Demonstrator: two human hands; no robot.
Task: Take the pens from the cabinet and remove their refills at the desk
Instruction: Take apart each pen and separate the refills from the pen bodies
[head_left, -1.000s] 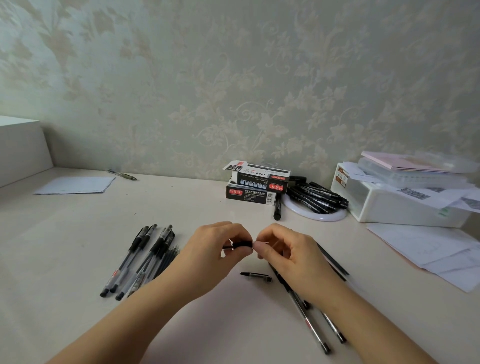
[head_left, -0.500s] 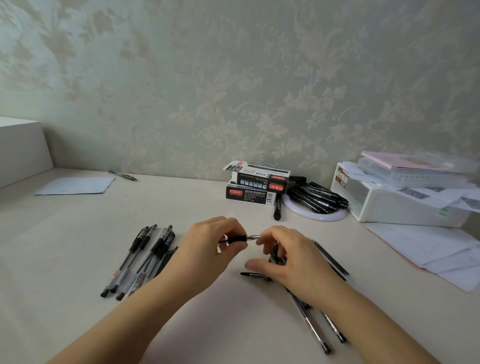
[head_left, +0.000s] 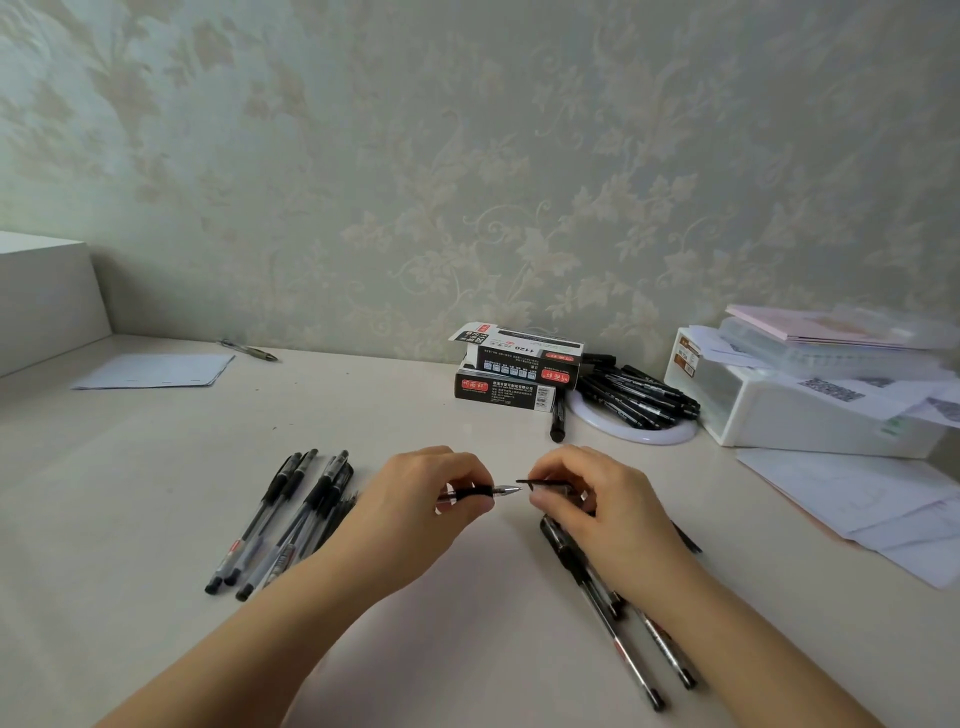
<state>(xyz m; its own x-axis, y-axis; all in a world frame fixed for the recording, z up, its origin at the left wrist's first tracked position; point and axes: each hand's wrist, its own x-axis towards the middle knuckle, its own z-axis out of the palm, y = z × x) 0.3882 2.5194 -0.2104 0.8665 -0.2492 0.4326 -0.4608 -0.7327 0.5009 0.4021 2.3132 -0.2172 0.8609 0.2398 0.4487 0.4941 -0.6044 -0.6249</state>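
Observation:
My left hand (head_left: 415, 512) grips a black gel pen (head_left: 480, 491), its metal tip pointing right and most of the barrel hidden in the fingers. My right hand (head_left: 602, 512) pinches a black pen cap (head_left: 540, 483) just right of that tip, a small gap between them. A bundle of several capped pens (head_left: 291, 519) lies on the desk left of my left wrist. Several more pens (head_left: 618, 618) lie under and below my right wrist, partly hidden.
Two stacked pen boxes (head_left: 514, 371) stand at the back, with black markers (head_left: 636, 397) on a white ring beside them. A white storage box (head_left: 810, 415) and loose papers (head_left: 862, 499) are to the right. A sheet (head_left: 156, 370) and a lone pen (head_left: 252, 351) lie far left.
My right hand dipped to the desk, picked up the loose black cap that lay there, and raised it to the pen tip. My left hand kept hold of the pen.

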